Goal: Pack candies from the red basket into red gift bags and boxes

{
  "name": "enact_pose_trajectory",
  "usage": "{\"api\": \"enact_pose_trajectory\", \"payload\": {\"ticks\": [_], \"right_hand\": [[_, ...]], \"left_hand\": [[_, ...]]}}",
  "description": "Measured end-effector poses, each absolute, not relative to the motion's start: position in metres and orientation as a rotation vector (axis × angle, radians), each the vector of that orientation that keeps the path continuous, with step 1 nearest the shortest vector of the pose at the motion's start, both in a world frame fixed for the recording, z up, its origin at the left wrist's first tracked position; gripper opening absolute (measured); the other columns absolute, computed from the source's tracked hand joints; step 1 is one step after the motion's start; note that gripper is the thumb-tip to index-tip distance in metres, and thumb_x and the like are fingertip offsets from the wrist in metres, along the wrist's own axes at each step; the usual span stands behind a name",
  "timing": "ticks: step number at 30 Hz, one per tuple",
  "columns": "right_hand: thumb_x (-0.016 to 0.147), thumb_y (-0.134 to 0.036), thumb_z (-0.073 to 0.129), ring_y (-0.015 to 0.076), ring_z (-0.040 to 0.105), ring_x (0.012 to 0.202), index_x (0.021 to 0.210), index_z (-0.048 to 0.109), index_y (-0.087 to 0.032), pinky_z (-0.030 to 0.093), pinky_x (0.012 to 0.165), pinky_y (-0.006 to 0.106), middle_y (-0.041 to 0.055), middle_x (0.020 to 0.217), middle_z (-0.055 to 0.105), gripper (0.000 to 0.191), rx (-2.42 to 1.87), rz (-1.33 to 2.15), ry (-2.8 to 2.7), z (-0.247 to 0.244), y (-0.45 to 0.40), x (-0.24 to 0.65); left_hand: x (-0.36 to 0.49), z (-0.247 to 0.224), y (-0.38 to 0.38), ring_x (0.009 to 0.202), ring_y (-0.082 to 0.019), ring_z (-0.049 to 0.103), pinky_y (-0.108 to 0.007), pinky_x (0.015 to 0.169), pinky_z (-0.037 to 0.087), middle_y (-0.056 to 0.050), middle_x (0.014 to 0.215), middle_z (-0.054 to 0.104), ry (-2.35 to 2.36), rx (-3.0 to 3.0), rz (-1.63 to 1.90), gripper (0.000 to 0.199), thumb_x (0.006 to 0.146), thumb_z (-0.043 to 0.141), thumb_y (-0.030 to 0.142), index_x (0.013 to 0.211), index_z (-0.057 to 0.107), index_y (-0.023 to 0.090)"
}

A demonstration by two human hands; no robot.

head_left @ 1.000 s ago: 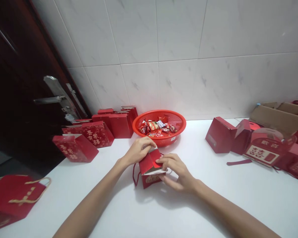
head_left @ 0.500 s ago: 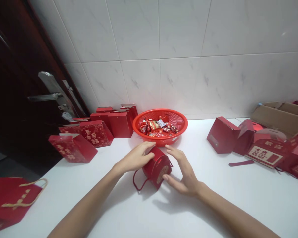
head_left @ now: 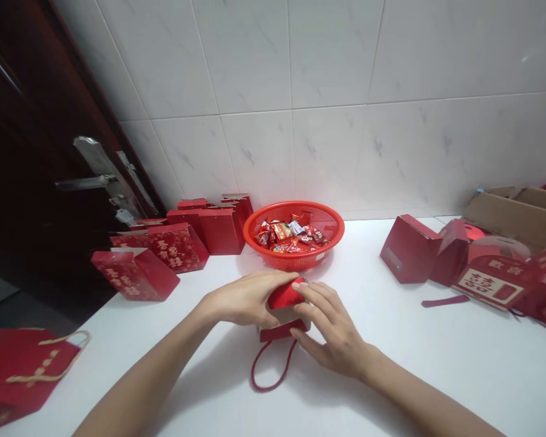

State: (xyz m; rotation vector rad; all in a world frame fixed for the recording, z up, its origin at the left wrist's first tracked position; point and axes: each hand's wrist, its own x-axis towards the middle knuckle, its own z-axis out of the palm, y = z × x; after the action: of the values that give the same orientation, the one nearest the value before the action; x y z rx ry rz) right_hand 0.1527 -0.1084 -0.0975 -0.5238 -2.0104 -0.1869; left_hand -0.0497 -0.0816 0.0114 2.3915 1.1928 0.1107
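Between my hands a small red box stands on the white table, its pale inside showing and its cord handle lying toward me. My left hand wraps round the box's left and far side. The fingers of my right hand press on its right side and on the bright red flap or piece at the top; which it is, I cannot tell. Just behind sits a red basket holding wrapped sweets.
Red paper bags and patterned boxes stand at the back left. A red bag is at the lower left. Red boxes, a strip and a cardboard box are at the right. A tiled wall rises behind.
The small box has been turned, so its pale inside shows and its cord now points toward me. My right hand has closed in on it, and my left hand has shifted slightly down.
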Motion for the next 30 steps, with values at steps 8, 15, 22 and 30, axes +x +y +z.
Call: {"api": "enact_pose_trajectory", "payload": {"ticks": [8, 15, 22, 30], "right_hand": [[0.088, -0.009, 0.056, 0.03, 0.048, 0.138, 0.116, 0.059, -0.022, 0.049, 0.104, 0.051, 0.0168, 0.143, 0.056, 0.03, -0.597, -0.102, -2.045, -0.096, -0.1, 0.16], [0.09, -0.018, 0.058, 0.03, 0.049, 0.137, 0.092, 0.056, -0.022, 0.047, 0.105, 0.05, 0.0157, 0.143, 0.057, 0.006, -0.538, -0.015, -2.044, -0.092, -0.104, 0.162], [0.095, -0.027, 0.057, 0.0292, 0.054, 0.132, 0.082, 0.057, -0.023, 0.047, 0.105, 0.049, 0.0115, 0.14, 0.061, 0.014, -0.762, 0.183, -1.898, -0.091, -0.098, 0.167], [0.089, -0.05, 0.063, 0.0331, 0.05, 0.138, 0.109, 0.063, -0.024, 0.041, 0.111, 0.053, 0.014, 0.146, 0.057, 0.033, -0.984, 0.712, -1.814, -0.086, -0.091, 0.172]], "left_hand": [[-0.046, 0.006, -0.086, 0.1, -0.028, 0.068, -0.033, 0.082, 0.051, -0.007, 0.114, 0.073, 1.373, 2.367, 0.343, 0.039, 0.092, 0.05, 0.04, 0.124, 0.062, 0.023], [-0.061, -0.002, -0.072, 0.113, -0.029, 0.067, -0.038, 0.097, 0.05, -0.01, 0.126, 0.071, 1.517, 2.228, 0.682, 0.051, 0.099, 0.036, 0.051, 0.131, 0.061, 0.02], [-0.065, -0.021, -0.071, 0.124, -0.029, 0.062, -0.041, 0.108, 0.047, -0.008, 0.138, 0.065, 1.432, 2.154, 0.805, 0.049, 0.097, 0.042, 0.045, 0.136, 0.06, 0.021], [-0.068, -0.046, -0.073, 0.132, -0.032, 0.056, -0.043, 0.108, 0.047, -0.01, 0.147, 0.057, 1.504, 1.945, 0.796, 0.06, 0.097, 0.038, 0.054, 0.142, 0.056, 0.019]]}}
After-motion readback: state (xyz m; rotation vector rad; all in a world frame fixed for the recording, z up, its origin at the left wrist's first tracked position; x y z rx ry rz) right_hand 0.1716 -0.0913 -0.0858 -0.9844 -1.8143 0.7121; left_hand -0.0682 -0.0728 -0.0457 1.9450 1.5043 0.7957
